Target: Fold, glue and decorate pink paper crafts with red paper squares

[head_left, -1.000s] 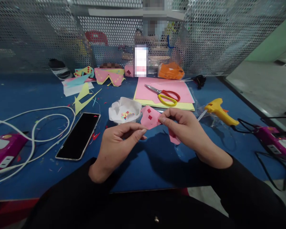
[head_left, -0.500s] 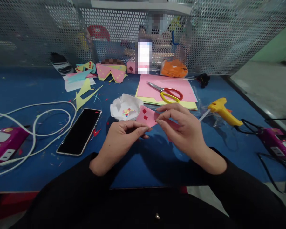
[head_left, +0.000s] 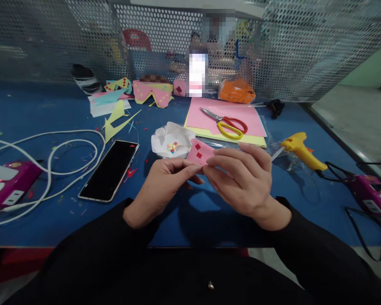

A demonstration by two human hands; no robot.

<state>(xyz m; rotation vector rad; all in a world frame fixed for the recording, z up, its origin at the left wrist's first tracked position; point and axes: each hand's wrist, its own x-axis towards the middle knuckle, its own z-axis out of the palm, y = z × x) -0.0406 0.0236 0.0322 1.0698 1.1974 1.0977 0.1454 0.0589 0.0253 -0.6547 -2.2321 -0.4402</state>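
Between my hands is a pink paper cutout (head_left: 203, 150) with red diamond shapes on it, raised a little above the blue table. My left hand (head_left: 167, 182) pinches its lower left edge between thumb and fingers. The fingertips of my right hand (head_left: 241, 178) press together at the paper's near edge, close to my left thumb, and cover its right part; whether they also hold a small piece is hidden. Just behind the paper stands a white paper bowl (head_left: 173, 137) with small coloured bits in it.
Scissors (head_left: 225, 123) lie on pink and yellow sheets (head_left: 197, 106). A yellow glue gun (head_left: 303, 150) is at right, a phone (head_left: 109, 171) and white cable (head_left: 49, 169) at left. Paper masks (head_left: 153, 91) and an upright lit phone (head_left: 197, 74) stand along the perforated metal screen (head_left: 165, 25).
My right hand has moved left along the pink paper, its fingertips now close to my left thumb. My left hand keeps its pinch. The whole view has shifted slightly.
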